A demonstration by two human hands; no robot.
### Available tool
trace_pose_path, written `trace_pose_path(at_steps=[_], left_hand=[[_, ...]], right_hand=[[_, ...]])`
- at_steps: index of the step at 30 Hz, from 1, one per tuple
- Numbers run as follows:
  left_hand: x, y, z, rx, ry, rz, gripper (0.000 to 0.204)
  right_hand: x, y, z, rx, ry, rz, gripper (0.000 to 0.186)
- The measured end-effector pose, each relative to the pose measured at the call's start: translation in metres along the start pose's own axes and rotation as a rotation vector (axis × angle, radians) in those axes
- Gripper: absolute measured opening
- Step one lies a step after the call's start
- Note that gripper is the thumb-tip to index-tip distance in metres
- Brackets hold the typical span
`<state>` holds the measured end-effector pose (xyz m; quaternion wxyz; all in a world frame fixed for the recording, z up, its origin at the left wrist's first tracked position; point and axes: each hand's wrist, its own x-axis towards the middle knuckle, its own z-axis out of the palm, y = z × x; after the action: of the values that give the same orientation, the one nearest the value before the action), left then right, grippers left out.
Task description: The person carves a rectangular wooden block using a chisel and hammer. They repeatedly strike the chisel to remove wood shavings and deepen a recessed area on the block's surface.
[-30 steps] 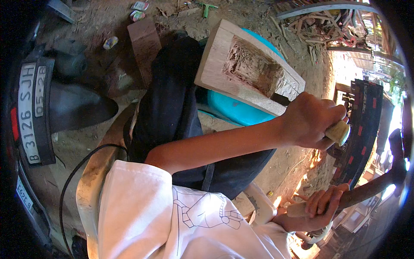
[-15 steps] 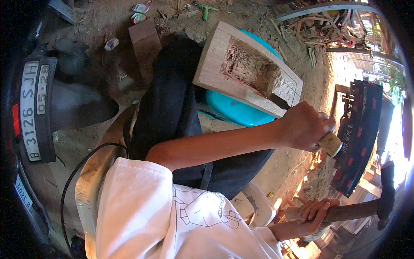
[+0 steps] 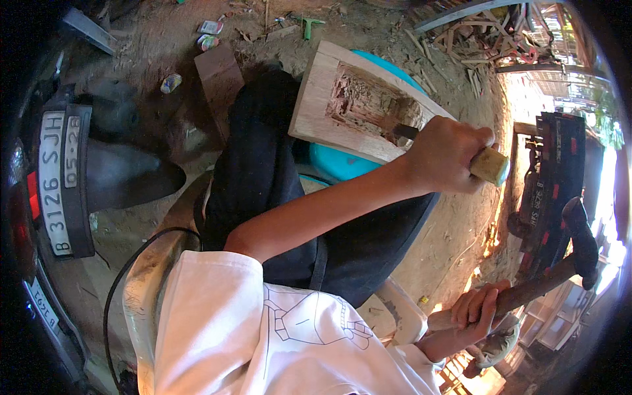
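Head view: left hand [image 3: 446, 155] clenches a chisel [image 3: 488, 166], right hand [image 3: 476, 309] a hammer [image 3: 540, 286].

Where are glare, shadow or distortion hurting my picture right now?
Head view: glare washes out the background beside the head of the hammer; head view: shade darkens the left side around the black mudguard; head view: fisheye bends edges, with black corners; head view: the wooden block reads clearly, though the chisel's tip is hard to make out.
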<state>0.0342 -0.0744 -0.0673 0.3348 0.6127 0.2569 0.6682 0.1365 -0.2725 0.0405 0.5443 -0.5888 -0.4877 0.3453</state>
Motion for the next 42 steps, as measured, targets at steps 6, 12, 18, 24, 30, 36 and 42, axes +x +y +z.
trace_pose_path(at_steps=[6,12,18,24,30,36,42], left_hand=[[-0.003,0.002,0.003,0.022,0.018,-0.013,0.022],[0.002,-0.001,-0.003,-0.024,0.107,-0.038,0.021],[-0.003,-0.005,0.008,0.042,0.106,0.036,0.022],[-0.003,-0.012,0.015,0.074,0.109,0.050,0.026],[-0.004,-0.011,0.018,0.071,0.049,0.070,0.025],[-0.003,-0.010,0.013,0.038,0.046,-0.002,0.022],[-0.003,-0.010,0.014,0.025,0.034,-0.006,0.022]], right_hand=[[0.012,0.002,-0.011,0.259,-0.222,0.108,0.013],[0.012,0.012,-0.014,0.352,-0.241,0.169,0.012],[0.013,0.011,-0.013,0.308,-0.243,0.181,0.009],[0.008,-0.001,-0.014,0.142,-0.140,0.138,0.013],[0.009,-0.016,-0.020,-0.027,-0.070,-0.095,0.012],[-0.001,0.001,0.008,-0.287,0.201,0.113,0.021],[0.001,-0.014,0.031,-0.147,0.336,0.092,0.017]])
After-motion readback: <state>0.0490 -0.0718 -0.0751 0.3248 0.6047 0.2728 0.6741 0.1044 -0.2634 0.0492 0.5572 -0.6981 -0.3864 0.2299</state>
